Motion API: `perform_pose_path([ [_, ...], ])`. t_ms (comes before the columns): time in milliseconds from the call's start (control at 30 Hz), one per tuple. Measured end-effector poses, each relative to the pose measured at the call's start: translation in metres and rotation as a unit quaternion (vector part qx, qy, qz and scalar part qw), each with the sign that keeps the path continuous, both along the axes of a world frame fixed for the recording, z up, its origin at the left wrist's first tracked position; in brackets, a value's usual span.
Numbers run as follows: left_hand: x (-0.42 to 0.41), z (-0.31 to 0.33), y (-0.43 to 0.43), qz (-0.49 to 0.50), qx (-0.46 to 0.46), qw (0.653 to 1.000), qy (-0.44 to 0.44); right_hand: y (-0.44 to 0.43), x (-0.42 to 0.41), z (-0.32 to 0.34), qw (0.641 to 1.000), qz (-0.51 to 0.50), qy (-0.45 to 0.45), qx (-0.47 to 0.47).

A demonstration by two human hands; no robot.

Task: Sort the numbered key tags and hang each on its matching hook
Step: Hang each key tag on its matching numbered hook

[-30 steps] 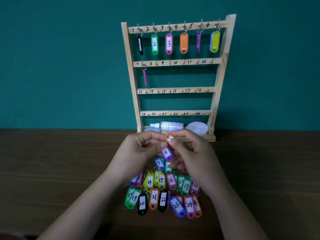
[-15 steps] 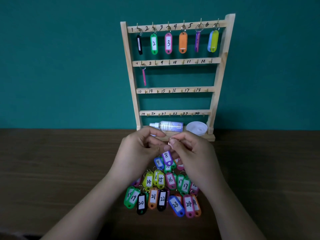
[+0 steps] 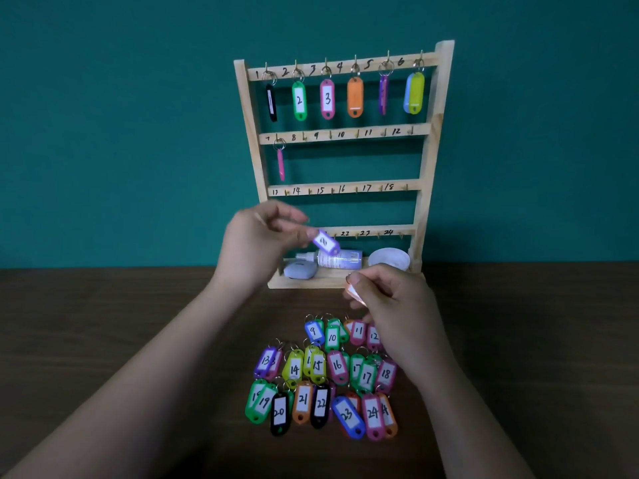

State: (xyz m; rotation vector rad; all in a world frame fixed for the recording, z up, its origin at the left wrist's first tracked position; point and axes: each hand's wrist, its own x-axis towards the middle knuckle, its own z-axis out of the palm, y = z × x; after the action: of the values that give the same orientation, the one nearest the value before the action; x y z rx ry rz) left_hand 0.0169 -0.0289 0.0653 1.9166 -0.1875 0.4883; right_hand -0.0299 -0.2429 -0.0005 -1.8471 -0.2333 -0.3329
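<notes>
A wooden hook rack (image 3: pixel 423 188) stands against the teal wall, its rails numbered 1 to 24. Tags hang on hooks 1 to 6, and a pink tag (image 3: pixel 280 164) hangs on hook 7. My left hand (image 3: pixel 257 245) is raised in front of the lowest rail and pinches the ring of a purple tag (image 3: pixel 325 242) marked 8. My right hand (image 3: pixel 394 305) is lower, near the rack's base, and pinches a blurred orange tag (image 3: pixel 353 292). Several numbered tags (image 3: pixel 321 378), 9 to 24, lie in rows on the dark table.
On the rack's base shelf lie a small spray bottle (image 3: pixel 337 259), a grey oval object (image 3: pixel 300 270) and a white round lid (image 3: pixel 389 259). The brown table (image 3: pixel 103 323) spreads left and right of the tag pile.
My hands were together over the pile, holding the purple and orange tags. They have parted: the left rose with the purple tag 8, the right kept the orange tag lower down.
</notes>
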Motion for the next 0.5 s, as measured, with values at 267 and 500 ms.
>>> perform_pose_path([
  [267, 0.047, 0.061, 0.004, 0.068, 0.047, 0.990, -0.113, 0.000, -0.002, -0.001, 1.000, 0.002, -0.008, 0.004],
  [500, 0.060, 0.085, -0.001, 0.121, 0.072, 0.974, -0.176, 0.000, -0.001, -0.001, 1.000, 0.002, -0.007, 0.002],
])
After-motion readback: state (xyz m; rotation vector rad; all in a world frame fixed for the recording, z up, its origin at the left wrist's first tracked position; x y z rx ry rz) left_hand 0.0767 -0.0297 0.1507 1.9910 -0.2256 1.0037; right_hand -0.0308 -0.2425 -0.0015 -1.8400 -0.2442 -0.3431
